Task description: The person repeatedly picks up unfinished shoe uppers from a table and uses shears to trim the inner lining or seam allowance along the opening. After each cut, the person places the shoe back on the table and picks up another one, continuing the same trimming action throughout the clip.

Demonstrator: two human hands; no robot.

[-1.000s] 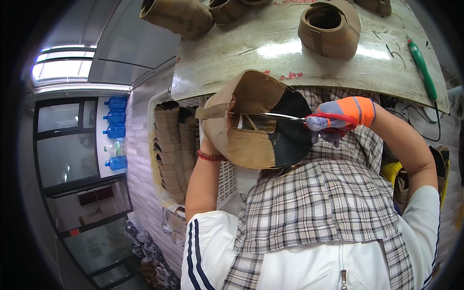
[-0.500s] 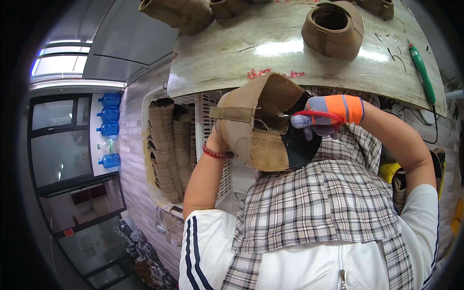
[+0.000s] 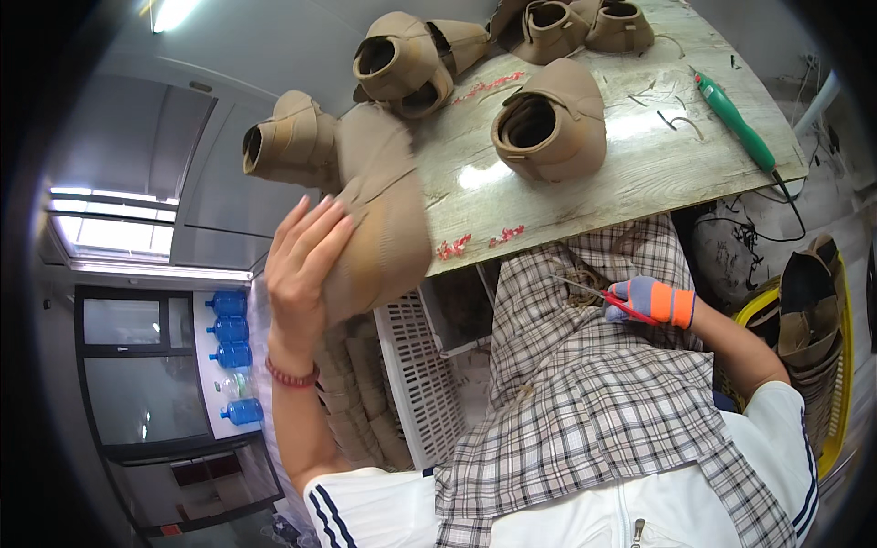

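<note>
At the table's left edge, my bare left hand (image 3: 301, 260) grips a tan shoe upper (image 3: 391, 224), fingers spread over its outside and thumb hidden behind it. The upper is tilted and slightly smeared by motion. Over my lap, my right hand (image 3: 653, 301), in a grey and orange work glove, is closed around a pair of red-handled scissors (image 3: 614, 300). Their thin blades point left, above some loose thread or cord trimmings (image 3: 585, 281) on the plaid apron (image 3: 548, 374). On the table nearest the held piece stands another shoe upper (image 3: 566, 119).
More uppers (image 3: 397, 59) stand along the far and left sides of the wood-patterned table (image 3: 466, 205). A green corded tool (image 3: 735, 119) lies at right beside scraps. Below left is a white plastic crate (image 3: 420, 384) near stacked uppers; a yellow basket (image 3: 845, 393) of uppers stands right.
My left hand has carried the upper from my lap up and left to the table's edge. My right hand has drawn the scissors out of it and moved lower. The view has turned.
</note>
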